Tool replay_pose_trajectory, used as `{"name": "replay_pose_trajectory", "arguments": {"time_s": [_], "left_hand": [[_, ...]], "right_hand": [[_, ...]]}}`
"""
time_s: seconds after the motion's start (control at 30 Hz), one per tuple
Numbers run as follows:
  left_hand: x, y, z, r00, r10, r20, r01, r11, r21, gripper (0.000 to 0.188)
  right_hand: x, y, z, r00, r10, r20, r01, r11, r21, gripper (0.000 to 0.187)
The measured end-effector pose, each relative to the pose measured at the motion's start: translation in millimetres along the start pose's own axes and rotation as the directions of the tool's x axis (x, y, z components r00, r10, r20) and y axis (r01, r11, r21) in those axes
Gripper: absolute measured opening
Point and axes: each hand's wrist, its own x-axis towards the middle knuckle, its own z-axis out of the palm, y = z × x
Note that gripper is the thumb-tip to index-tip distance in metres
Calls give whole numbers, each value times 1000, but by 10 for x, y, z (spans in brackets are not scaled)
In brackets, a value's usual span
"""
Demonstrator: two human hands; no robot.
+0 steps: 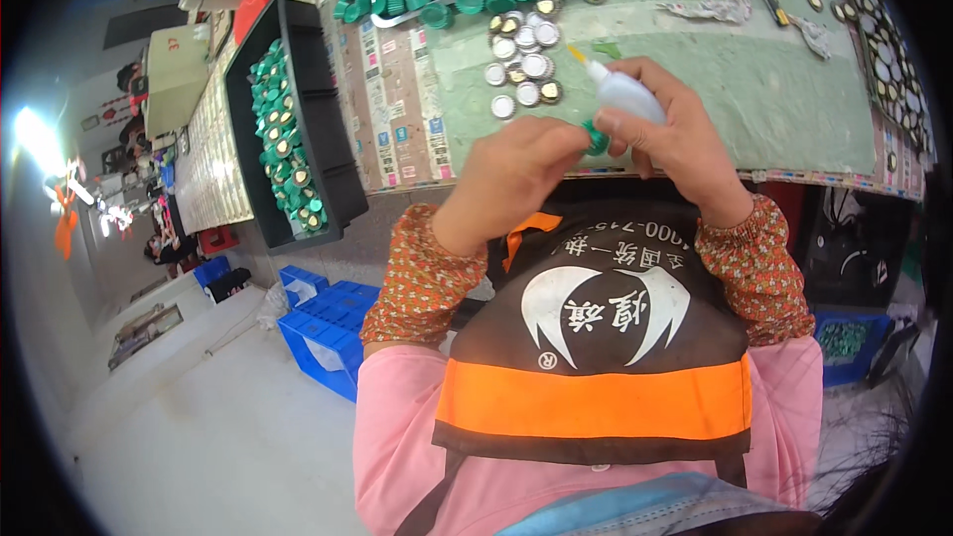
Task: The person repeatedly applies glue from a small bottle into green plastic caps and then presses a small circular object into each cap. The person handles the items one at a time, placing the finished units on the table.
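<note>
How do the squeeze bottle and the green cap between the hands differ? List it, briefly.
Colour: the squeeze bottle is whitish with a yellow tip; the green cap is green.
Size: the squeeze bottle is clearly larger than the green cap.
Hold: the right hand grips the squeeze bottle; the left hand pinches the green cap.
Shared: both are held above the table.
</note>
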Motion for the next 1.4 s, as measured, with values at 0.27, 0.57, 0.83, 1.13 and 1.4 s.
{"name": "replay_pose_trajectory", "arguments": {"time_s": [0.27,0.57,0.83,1.13,1.4], "left_hand": [[-200,153,291,925,-370,84,296,567,-768,45],[-208,11,483,923,-385,11,232,532,-814,38],[-333,-14,201,860,-482,171,168,-49,-985,50],[-403,-56,277,874,-434,221,151,-190,-970,57],[-429,-38,301,839,-466,279,231,-159,-960,56]], "right_hand": [[-25,261,181,1000,15,-24,-11,986,168,41],[-114,344,326,988,-82,-127,109,968,224,36],[-226,163,-39,868,-493,59,471,779,-415,38],[-430,143,-30,752,-637,170,645,656,-393,35],[-451,185,54,711,-680,181,666,567,-484,24]]}}
